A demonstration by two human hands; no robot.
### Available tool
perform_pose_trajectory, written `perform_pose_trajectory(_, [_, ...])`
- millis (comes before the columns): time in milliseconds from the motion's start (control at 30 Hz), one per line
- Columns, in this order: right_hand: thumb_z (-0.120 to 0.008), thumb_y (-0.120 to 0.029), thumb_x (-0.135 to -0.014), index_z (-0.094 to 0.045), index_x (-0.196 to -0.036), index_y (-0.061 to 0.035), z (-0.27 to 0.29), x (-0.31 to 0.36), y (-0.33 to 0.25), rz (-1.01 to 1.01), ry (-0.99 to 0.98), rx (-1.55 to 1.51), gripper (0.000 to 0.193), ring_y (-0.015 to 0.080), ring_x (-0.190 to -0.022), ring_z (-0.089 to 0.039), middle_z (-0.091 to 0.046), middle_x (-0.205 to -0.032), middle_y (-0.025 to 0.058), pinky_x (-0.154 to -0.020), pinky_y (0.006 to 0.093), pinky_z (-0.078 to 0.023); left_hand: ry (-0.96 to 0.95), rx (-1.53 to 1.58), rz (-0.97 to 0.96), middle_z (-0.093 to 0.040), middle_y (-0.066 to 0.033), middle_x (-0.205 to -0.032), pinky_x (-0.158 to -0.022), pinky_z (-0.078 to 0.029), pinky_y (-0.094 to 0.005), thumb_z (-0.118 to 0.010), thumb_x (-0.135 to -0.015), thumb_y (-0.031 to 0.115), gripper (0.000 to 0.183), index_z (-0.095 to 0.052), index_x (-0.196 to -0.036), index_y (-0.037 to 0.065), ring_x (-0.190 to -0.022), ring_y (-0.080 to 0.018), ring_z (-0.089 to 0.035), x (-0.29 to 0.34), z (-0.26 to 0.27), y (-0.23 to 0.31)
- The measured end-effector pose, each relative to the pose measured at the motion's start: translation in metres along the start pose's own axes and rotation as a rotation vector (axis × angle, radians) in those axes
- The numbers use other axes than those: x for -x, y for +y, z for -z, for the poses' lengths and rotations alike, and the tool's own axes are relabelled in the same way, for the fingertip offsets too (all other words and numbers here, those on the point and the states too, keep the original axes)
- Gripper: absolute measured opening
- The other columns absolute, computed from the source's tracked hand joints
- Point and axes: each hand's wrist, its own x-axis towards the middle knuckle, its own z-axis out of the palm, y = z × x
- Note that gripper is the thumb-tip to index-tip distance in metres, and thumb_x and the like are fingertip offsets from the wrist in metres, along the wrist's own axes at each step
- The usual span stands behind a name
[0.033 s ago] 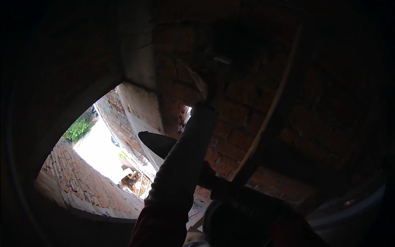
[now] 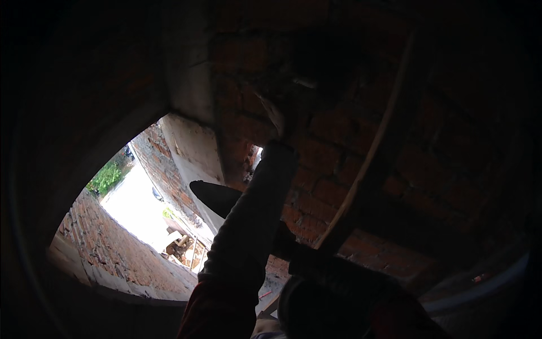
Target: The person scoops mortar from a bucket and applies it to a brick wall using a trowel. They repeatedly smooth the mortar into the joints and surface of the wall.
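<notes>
My left arm, in a red sleeve with a dark grey cover over the forearm, reaches up from the lower edge to the brick wall (image 2: pixel 316 152). My left hand (image 2: pixel 275 116) is at the wall, deep in shadow; only a pale edge shows, and its fingers cannot be made out. From the lower right my right arm comes in, and my right hand (image 2: pixel 287 244) is dark and partly behind the left forearm. A trowel (image 2: pixel 214 196) shows its dark pointed blade left of that forearm. Its handle is hidden, in line with my right hand, which appears closed on it.
At left a bright opening (image 2: pixel 135 200) between brick sides looks down on pale ground, greenery and rubble. A small lit gap (image 2: pixel 257 155) pierces the wall beside my left forearm. A wooden pole (image 2: pixel 367 164) slants across at right. A dark rounded shape (image 2: pixel 299 308) lies below.
</notes>
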Motion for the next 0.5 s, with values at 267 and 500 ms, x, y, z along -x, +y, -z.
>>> perform_pose_trajectory(267, [-0.070,-0.023,-0.094,-0.068,-0.110,0.0005,0.007,0.001,0.001,-0.411,0.119,-0.858,0.028,0.0246,-0.096,-0.068,-0.069,-0.105,0.0121,-0.085,0.0400,-0.055,0.013,0.004,-0.008,-0.058,-0.0129,-0.125,-0.098,-0.046,-0.0400,-0.068,-0.092,0.023,0.045,-0.056,-0.130,0.001,-0.115,-0.0255,-0.056,-0.006,-0.005,0.001])
perform_pose_trajectory(500, [-0.061,-0.016,-0.099,-0.067,-0.113,-0.0022,0.045,-0.007,-0.012,-0.339,-0.190,-0.348,0.021,0.0211,-0.098,-0.068,-0.069,-0.108,0.0115,-0.084,0.0345,-0.056,0.018,-0.002,-0.008,-0.058,-0.0145,-0.127,-0.099,-0.046,-0.0416,-0.068,-0.092,0.023,0.046,-0.056,-0.130,0.000,-0.116,-0.0272,-0.055,-0.004,-0.005,0.002])
